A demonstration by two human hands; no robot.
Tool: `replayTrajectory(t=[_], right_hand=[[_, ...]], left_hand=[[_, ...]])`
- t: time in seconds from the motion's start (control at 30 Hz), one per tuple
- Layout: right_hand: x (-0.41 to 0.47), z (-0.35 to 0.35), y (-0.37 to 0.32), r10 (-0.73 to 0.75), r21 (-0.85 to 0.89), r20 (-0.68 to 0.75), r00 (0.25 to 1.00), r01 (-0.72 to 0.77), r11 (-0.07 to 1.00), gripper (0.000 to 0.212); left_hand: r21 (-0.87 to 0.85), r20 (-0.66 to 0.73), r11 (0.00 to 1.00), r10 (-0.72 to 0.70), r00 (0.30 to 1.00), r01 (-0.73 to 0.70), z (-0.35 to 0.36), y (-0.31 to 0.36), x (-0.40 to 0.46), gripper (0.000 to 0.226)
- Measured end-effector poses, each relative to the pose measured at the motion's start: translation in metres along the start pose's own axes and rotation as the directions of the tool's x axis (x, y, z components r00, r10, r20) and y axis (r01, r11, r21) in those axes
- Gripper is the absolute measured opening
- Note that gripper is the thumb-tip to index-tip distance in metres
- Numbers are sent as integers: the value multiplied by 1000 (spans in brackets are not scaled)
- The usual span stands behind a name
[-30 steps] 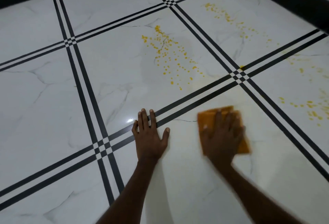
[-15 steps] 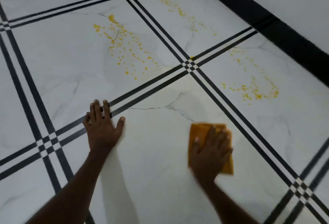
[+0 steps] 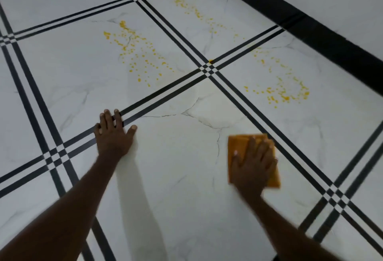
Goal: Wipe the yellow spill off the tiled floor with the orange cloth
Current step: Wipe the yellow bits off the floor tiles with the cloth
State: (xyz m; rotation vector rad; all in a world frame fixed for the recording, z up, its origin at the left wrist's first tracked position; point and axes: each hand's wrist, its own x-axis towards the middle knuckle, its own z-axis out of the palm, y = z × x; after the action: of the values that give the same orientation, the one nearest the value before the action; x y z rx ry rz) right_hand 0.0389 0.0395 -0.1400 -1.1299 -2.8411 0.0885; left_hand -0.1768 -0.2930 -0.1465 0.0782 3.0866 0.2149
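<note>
- Right hand [image 3: 251, 162], fingers spread flat, presses the cloth [image 3: 238, 144] to the floor [image 3: 176, 178], lower right, for wiping.
- Left hand [image 3: 113, 134], open and empty at centre left, likely props the body.
- Spill [image 3: 136, 53] waits above.

Dim, even, greyish light. The glossy white marble-patterned tiled floor [image 3: 62, 78] shows a pale reflection beneath the left forearm. Motion blur softens the right hand [image 3: 251, 166] and folded orange cloth [image 3: 237, 142]; lines bow toward the frame edges.
</note>
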Motion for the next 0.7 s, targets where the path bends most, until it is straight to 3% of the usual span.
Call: replayTrajectory(t=[0.03,0.1,0.2,0.27,0.37,0.43,0.5,0.53,0.63,0.7], right_hand=[[-33,-2,-8,-10,1,31,999,10,1000,77],[-65,-7,-22,-213,55,105,971,208,977,80],[-16,-3,-13,-601,111,133,788,590,799,78],[34,1,-10,-655,98,182,733,649,754,76],[79,-6,-23,-596,72,274,755,602,796,76],[88,-24,-26,-584,163,269,766,561,811,70],[92,-48,-22,-484,239,121,867,447,862,54],[94,-56,-19,-383,198,102,918,359,912,47],[95,-55,-16,-93,107,260,961,67,992,51],[95,-46,-16,-76,216,360,930,-4,976,53]], left_hand=[[1,-18,1000,-14,1000,14,-4,18,-13,76],[-54,-42,996,75,996,-77,-6,65,-52,72],[-109,54,929,361,931,-354,9,103,-111,72],[-87,124,902,431,894,-423,15,94,-122,77],[-44,194,901,432,881,-432,12,82,-113,85],[-20,313,897,425,850,-441,0,89,-109,93],[53,476,880,393,787,-472,-19,97,-97,101],[82,558,872,362,747,-483,-32,102,-89,103],[105,660,859,316,682,-501,-64,119,-71,97],[120,637,821,368,678,-558,-72,133,-73,96]])
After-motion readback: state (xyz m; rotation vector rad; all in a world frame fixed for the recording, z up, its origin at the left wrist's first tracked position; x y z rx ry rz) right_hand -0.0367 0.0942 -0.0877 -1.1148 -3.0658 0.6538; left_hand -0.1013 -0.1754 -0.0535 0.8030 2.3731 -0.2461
